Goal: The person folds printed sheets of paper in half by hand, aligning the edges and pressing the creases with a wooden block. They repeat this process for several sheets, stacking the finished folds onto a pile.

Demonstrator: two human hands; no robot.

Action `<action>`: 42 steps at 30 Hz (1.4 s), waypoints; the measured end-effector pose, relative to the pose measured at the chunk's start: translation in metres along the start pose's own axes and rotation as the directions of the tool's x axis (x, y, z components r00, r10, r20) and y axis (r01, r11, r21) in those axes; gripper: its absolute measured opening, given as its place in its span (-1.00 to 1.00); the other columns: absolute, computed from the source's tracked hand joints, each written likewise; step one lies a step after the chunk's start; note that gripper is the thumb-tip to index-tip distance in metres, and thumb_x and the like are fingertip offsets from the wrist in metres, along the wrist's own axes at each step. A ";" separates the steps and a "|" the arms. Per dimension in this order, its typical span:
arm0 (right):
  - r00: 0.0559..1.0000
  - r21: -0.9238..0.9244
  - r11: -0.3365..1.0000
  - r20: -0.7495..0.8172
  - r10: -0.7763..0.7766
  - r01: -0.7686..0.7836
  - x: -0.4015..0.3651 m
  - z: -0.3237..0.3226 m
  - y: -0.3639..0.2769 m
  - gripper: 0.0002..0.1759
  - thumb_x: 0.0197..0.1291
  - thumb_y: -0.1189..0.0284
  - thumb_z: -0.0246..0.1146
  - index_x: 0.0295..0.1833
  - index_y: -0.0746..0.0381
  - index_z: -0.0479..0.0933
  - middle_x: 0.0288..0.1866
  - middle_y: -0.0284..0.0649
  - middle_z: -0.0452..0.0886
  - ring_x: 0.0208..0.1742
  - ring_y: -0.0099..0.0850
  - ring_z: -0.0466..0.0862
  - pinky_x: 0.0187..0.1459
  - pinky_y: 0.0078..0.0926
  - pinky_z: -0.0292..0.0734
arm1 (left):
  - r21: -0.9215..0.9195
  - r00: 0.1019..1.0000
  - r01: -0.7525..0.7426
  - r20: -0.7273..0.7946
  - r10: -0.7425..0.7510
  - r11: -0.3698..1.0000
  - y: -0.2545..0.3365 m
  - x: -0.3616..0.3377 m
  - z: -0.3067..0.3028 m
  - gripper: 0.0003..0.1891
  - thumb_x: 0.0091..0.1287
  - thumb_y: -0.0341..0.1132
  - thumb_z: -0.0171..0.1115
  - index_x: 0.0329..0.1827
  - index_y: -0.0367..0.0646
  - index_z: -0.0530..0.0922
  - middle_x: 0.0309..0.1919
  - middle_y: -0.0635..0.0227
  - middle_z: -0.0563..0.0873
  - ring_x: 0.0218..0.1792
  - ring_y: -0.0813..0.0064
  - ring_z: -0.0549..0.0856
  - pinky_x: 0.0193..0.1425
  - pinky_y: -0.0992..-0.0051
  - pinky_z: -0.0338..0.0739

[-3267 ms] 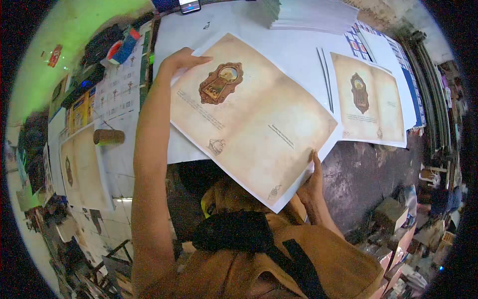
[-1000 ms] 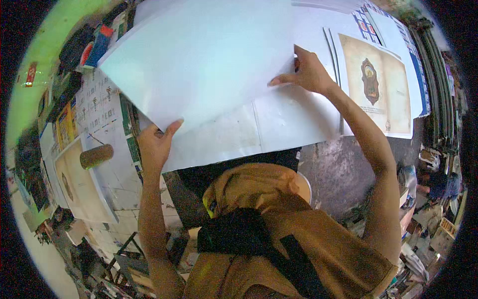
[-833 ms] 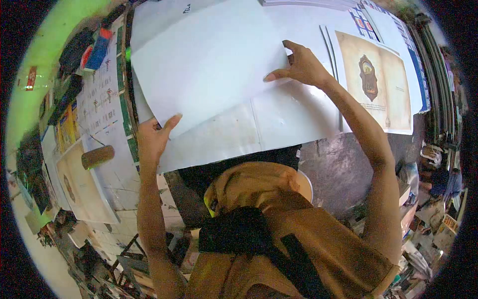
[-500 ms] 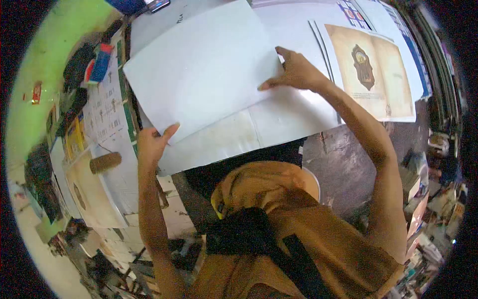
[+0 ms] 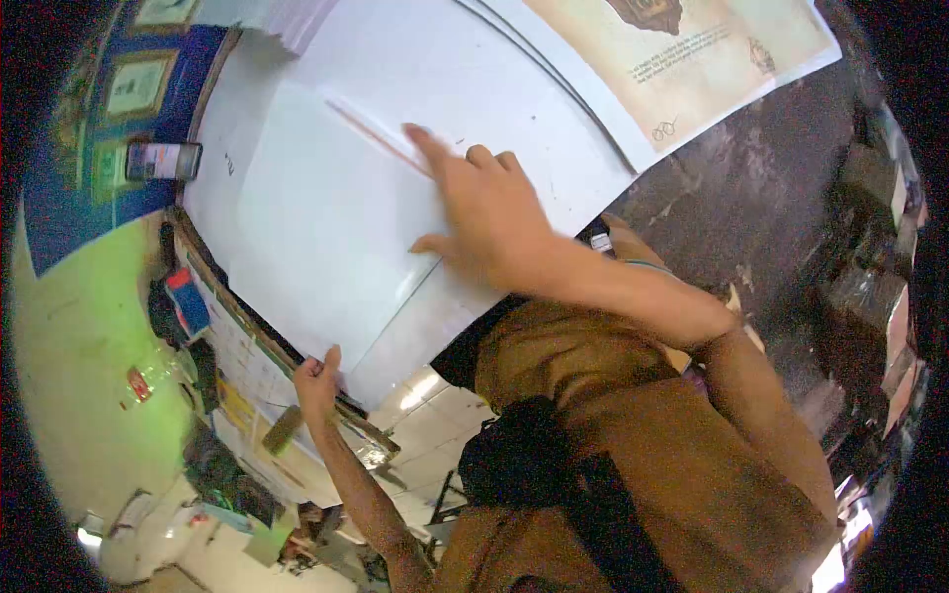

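A large white sheet (image 5: 326, 217) lies on a white board (image 5: 435, 326) on the table. My left hand (image 5: 318, 383) is at the sheet's near left corner, its thumb raised and its other fingers curled at the edge. Over the sheet's right edge is my right hand (image 5: 484, 198), slightly blurred, with its fingers and thumb spread apart. Whether its fingertips touch the paper, I cannot tell. A printed page (image 5: 682, 89) with a brown ornament and text lies at the upper right, beside dark-edged boards.
A phone (image 5: 164, 161) rests at the far left on a blue printed surface (image 5: 198, 49). Below the table's left edge are a blue and red box (image 5: 188, 299) and a brown roller (image 5: 284, 431). Cartons (image 5: 860, 178) stand at the right.
The view has turned, so the table appears rotated. My right hand has shifted relative to the sheet's right edge and its fingers have spread. My left hand remains at the near corner.
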State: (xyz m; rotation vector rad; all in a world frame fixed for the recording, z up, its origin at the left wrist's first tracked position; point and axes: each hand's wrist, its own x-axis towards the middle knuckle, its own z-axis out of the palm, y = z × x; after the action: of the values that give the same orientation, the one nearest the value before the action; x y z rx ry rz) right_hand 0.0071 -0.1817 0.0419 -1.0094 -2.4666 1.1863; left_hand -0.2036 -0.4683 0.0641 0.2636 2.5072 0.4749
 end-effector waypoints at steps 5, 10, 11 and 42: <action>0.835 0.160 0.823 -0.198 -0.514 0.545 -0.047 0.024 -0.047 -0.40 0.20 0.27 0.04 0.38 0.16 0.29 0.47 -0.02 0.21 0.47 -0.07 0.23 0.34 0.03 0.26 | -0.172 0.995 0.075 0.071 -0.064 0.982 -0.039 0.026 -0.011 -0.70 0.21 -0.18 0.43 -0.46 -0.19 0.53 -0.69 0.62 0.40 -0.67 0.75 0.26 -0.61 0.62 0.08; 0.805 0.046 0.809 -0.148 -0.575 0.586 -0.045 0.040 -0.058 -0.38 0.13 0.24 0.05 0.31 0.27 0.35 0.46 0.03 0.23 0.54 -0.10 0.09 0.50 0.04 -0.12 | -0.128 0.999 -0.012 0.049 0.018 0.992 -0.013 0.042 -0.002 -0.71 0.21 -0.19 0.42 -0.46 -0.19 0.53 -0.69 0.61 0.41 -0.67 0.75 0.26 -0.61 0.62 0.09; 0.806 0.055 0.810 -0.151 -0.572 0.585 -0.039 0.036 -0.057 -0.38 0.12 0.24 0.06 0.30 0.27 0.35 0.45 0.03 0.23 0.55 -0.10 0.08 0.50 0.04 -0.12 | -0.119 0.998 -0.024 0.047 0.030 0.993 -0.008 0.045 0.000 -0.71 0.21 -0.20 0.42 -0.46 -0.18 0.53 -0.69 0.61 0.41 -0.67 0.75 0.26 -0.61 0.62 0.09; 0.933 0.496 0.791 -0.232 -0.275 0.357 0.011 -0.009 0.000 -0.01 -0.16 0.19 0.43 0.42 0.25 0.20 0.31 0.00 0.33 0.31 -0.05 0.33 0.27 -0.09 0.24 | -0.089 1.000 -0.022 -0.004 0.022 0.996 -0.031 0.003 -0.002 -0.75 0.26 -0.26 0.37 -0.47 -0.17 0.51 -0.67 0.59 0.42 -0.67 0.74 0.28 -0.61 0.60 0.12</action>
State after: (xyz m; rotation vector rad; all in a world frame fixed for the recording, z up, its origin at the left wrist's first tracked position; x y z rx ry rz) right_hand 0.0028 -0.1688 0.0464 -0.4778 -1.9104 1.4885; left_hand -0.2095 -0.4964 0.0518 0.2559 2.4808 0.5943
